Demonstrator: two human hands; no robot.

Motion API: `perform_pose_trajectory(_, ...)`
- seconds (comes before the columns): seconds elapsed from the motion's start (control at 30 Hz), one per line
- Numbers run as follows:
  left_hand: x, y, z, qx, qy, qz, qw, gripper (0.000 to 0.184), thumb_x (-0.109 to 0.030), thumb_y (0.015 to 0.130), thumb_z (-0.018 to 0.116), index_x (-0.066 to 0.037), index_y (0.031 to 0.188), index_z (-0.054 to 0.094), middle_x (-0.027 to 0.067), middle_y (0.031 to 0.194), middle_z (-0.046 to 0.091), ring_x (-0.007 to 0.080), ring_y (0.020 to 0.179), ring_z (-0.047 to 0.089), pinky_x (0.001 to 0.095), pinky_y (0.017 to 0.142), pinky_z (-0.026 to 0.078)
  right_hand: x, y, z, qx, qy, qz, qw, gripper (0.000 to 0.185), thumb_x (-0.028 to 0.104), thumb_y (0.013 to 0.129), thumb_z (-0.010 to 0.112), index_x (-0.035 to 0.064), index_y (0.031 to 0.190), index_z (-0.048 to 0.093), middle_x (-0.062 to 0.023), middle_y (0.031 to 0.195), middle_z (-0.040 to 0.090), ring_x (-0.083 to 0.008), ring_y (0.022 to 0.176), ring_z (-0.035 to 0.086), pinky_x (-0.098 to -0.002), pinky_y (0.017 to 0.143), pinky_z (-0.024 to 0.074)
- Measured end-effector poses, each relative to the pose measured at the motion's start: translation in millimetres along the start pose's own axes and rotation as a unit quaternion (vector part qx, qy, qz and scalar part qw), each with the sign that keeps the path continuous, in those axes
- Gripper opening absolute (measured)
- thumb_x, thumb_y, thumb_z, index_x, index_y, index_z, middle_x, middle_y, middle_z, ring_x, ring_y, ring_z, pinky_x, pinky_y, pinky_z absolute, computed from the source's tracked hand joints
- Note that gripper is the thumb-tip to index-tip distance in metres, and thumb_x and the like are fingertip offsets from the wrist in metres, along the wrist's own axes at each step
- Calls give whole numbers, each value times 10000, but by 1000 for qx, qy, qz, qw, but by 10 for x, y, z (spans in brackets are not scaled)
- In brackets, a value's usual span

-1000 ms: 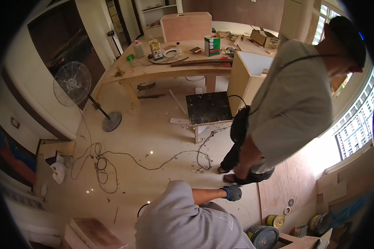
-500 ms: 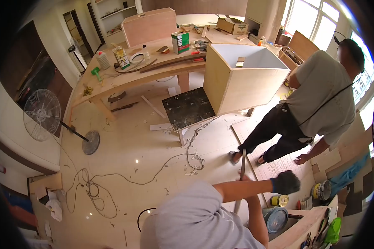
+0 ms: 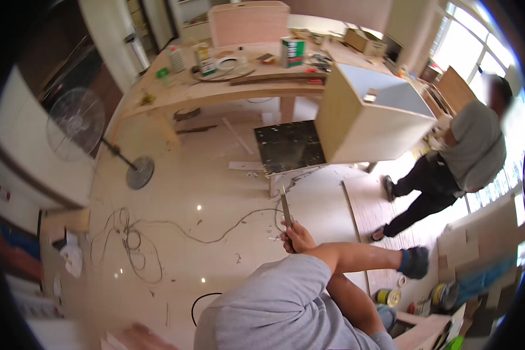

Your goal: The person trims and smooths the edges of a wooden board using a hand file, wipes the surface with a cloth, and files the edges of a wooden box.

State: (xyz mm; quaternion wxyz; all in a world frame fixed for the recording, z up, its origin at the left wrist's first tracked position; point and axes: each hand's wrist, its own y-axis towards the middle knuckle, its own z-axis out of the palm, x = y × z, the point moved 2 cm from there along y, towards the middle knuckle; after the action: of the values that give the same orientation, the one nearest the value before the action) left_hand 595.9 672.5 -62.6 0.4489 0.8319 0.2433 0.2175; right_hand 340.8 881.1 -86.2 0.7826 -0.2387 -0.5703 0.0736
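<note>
My left hand wears a dark glove and hangs out to the right, its fingers curled; whatever may be inside them is hidden. The left forearm passes over the right one, so my arms cross. My bare right hand is closed around a long, narrow, flat tool, which points up and away over the floor. I cannot make out exactly what tool it is. Beyond it is a low stand with a stained black top, beside a pale open box.
A co-worker stands at the right on a plywood sheet. A cable trails over the floor to the left, near a fan. The long workbench crosses the back. Paint cans stand at lower right.
My right hand has come into view with the tool and moved up and left. The gloved hand is further right. The co-worker has walked away to the right, and the view has shifted.
</note>
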Motion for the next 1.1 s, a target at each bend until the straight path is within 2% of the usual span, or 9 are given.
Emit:
perform_pose_trajectory(0.2,-17,-811,-1001,313,-10,-151,938,266,-312,804,619,-157,598,557,63,635,589,263,602,604,418,564,473,-582,208,-111,-19,-117,-87,989,341,190,1062,473,59,1377,466,10,861,564,-55,740,523,-226,632,439)
perform_pose_trajectory(0.3,129,-1046,-1197,238,14,-163,957,203,-300,730,655,-184,573,601,43,568,595,278,539,600,453,550,459,-708,395,-322,-32,-187,-153,970,389,191,1062,484,57,1425,443,37,855,569,-44,762,534,-223,654,443)
perform_pose_trajectory(0.37,210,-1065,-1526,146,72,-139,977,161,-277,670,655,-170,560,606,47,545,590,263,501,593,440,516,454,-370,185,-472,24,-12,-136,990,380,162,1053,502,45,1413,469,2,906,572,-41,826,515,-233,738,461)
perform_pose_trajectory(0.43,421,-1204,-1823,160,204,-174,950,221,-242,791,619,-137,599,583,57,569,578,245,508,581,432,497,432,-493,281,-1011,-7,-8,-259,966,419,257,1064,469,68,1436,437,13,825,560,-76,717,555,-227,634,470)
perform_pose_trajectory(0.47,498,-1046,-2274,207,219,-195,933,200,-203,899,581,-130,736,669,109,686,635,260,670,654,412,598,500,-478,205,-1412,-62,82,-108,989,407,265,1057,484,84,1418,445,-6,801,550,-82,603,518,-254,522,441)
perform_pose_trajectory(0.5,619,-1015,-2486,190,223,-224,929,184,-203,901,582,-129,755,666,108,692,635,260,674,653,412,604,500,-473,213,-1655,-121,64,-158,978,338,252,1051,498,79,1342,495,-11,746,527,-67,508,452,-248,437,374)
perform_pose_trajectory(0.63,1233,-829,-3518,-13,241,-356,903,127,-205,908,589,-124,833,654,106,719,635,259,690,649,410,629,501,383,-478,-1773,-305,-46,-227,924,279,246,1080,445,61,1268,538,17,670,502,-53,486,451,-220,413,360)
perform_pose_trajectory(0.8,1327,-313,-4345,-296,156,-356,873,98,-206,916,597,-119,930,638,103,752,635,259,709,644,409,660,502,272,-945,-1513,-318,7,-238,918,297,164,1086,393,65,1309,561,12,720,535,-51,567,441,-223,508,384)
perform_pose_trajectory(1.1,937,470,-3495,-407,-9,-266,874,200,-209,932,612,-108,1104,610,98,811,636,258,745,636,406,715,503,303,-1019,-1094,-361,67,-248,896,301,117,1056,434,80,1337,536,-11,790,515,-114,727,502,-257,656,453)
